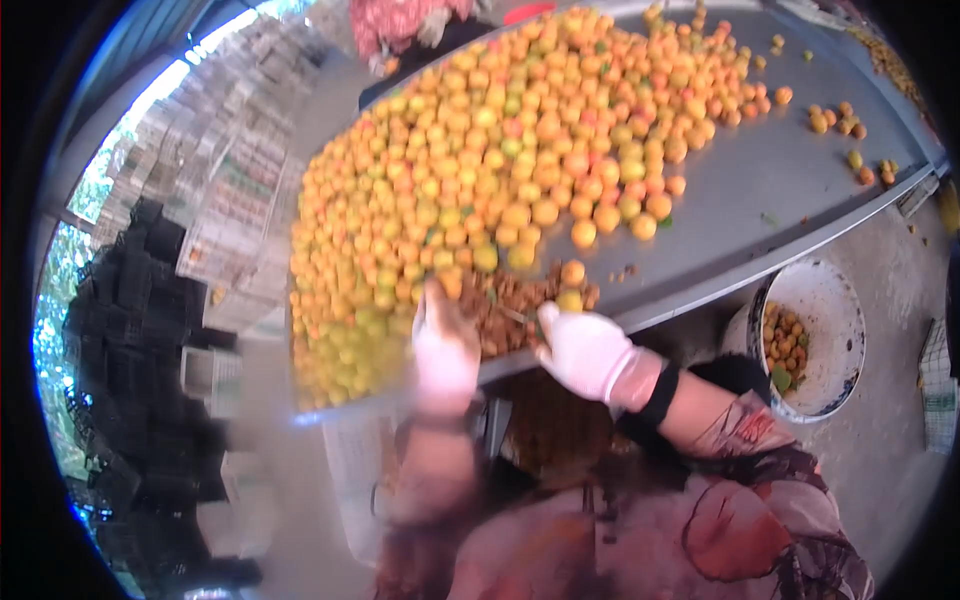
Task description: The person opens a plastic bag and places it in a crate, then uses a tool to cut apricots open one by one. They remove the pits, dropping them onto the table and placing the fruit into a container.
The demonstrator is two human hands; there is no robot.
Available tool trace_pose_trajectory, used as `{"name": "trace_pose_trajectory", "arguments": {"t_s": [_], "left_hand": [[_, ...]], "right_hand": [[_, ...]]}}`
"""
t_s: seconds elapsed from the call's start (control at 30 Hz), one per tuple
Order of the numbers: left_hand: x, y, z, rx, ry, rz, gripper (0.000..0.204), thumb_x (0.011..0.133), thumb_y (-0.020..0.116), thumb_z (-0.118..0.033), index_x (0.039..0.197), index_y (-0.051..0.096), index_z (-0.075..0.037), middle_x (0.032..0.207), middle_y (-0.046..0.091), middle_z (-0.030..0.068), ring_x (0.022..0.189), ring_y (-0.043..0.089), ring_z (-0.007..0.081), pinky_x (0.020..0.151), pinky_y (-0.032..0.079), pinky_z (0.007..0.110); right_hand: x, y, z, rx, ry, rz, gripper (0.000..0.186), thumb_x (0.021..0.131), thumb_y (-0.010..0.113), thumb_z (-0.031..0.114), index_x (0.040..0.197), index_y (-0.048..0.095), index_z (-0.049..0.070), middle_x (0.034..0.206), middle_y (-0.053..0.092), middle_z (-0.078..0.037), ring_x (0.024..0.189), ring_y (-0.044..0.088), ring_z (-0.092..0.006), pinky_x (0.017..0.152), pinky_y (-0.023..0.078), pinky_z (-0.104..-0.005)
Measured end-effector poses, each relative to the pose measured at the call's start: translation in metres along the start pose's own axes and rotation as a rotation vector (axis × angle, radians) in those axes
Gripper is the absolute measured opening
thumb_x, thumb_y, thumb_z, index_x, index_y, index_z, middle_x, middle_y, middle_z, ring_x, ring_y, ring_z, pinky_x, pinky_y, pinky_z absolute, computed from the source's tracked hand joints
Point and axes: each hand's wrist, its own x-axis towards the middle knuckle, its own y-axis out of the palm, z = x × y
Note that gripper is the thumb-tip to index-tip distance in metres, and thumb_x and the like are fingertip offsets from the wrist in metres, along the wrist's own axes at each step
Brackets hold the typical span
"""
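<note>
Orange-yellow apricots (pixel 470 150) cover much of a grey metal table (pixel 735 200). My left hand (pixel 447 350), in a pale, stained glove, is closed at the near edge, with an apricot (pixel 450 283) at its fingertips. My right hand (pixel 585 352), also gloved, is closed just to the right. A thin, stick-like thing seems to reach from its fingers, but its kind is unclear. Between the hands lies a heap of brown pits or halves (pixel 505 305), too small to tell which. Another apricot (pixel 570 301) sits just beyond my right fingers.
A white bucket (pixel 845 345) holding apricots stands on the floor to the right. Dark crates (pixel 140 400) and pale crates (pixel 235 200) are stacked at the left. Across the table is another person (pixel 400 25) in red patterned clothing. A pale bin (pixel 355 480) stands below the table edge.
</note>
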Motion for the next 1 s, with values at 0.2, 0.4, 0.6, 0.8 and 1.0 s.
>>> {"name": "trace_pose_trajectory", "arguments": {"t_s": [0.2,0.4,0.6,0.8,1.0], "left_hand": [[-0.022,0.012,-0.028,-0.12,0.03,0.13,0.038,0.09,0.048,0.0,0.128,0.052,0.004,0.122,0.059,0.0247,0.11,0.06,0.0416,0.092,0.051,0.044],[-0.022,0.029,-0.066,-0.455,-0.344,0.107,0.035,0.104,0.038,-0.022,0.122,0.054,0.004,0.117,0.06,0.021,0.107,0.06,0.0323,0.096,0.046,0.038],[-0.039,0.051,-0.008,-0.15,-0.116,0.184,0.027,0.093,0.051,-0.011,0.116,0.056,0.002,0.108,0.061,0.0222,0.1,0.062,0.0365,0.087,0.051,0.044],[-0.031,0.04,-0.035,-1.215,-1.016,0.324,0.042,0.1,0.043,-0.052,0.113,0.062,-0.016,0.092,0.066,0.0005,0.07,0.063,0.0145,0.053,0.05,0.028],[-0.02,0.033,-0.052,-1.292,-1.191,0.365,0.045,0.101,0.041,-0.051,0.119,0.06,-0.014,0.1,0.066,0.0035,0.077,0.063,0.0162,0.057,0.051,0.029]], "right_hand": [[0.006,0.0,0.006,0.555,0.035,-0.311,0.031,0.094,0.059,0.026,0.106,0.055,-0.003,0.083,0.062,-0.031,0.083,0.063,-0.0479,0.069,0.052,-0.0454],[0.017,0.049,-0.01,0.26,-0.064,-0.47,0.038,0.094,0.055,0.041,0.097,0.052,0.002,0.069,0.062,-0.026,0.068,0.062,-0.0475,0.062,0.05,-0.0542],[0.012,0.023,-0.005,0.243,-0.006,-0.355,0.038,0.093,0.057,0.042,0.096,0.053,0.005,0.078,0.065,-0.022,0.074,0.064,-0.0435,0.065,0.052,-0.0507],[0.003,-0.018,0.012,0.148,-0.145,-0.047,0.033,0.09,0.06,0.036,0.094,0.052,0.004,0.082,0.061,-0.017,0.081,0.065,-0.0391,0.068,0.053,-0.0472],[-0.005,-0.026,0.011,0.058,-0.205,-0.101,0.032,0.09,0.056,0.036,0.096,0.061,0.005,0.087,0.067,-0.016,0.077,0.068,-0.037,0.064,0.055,-0.0433]]}}
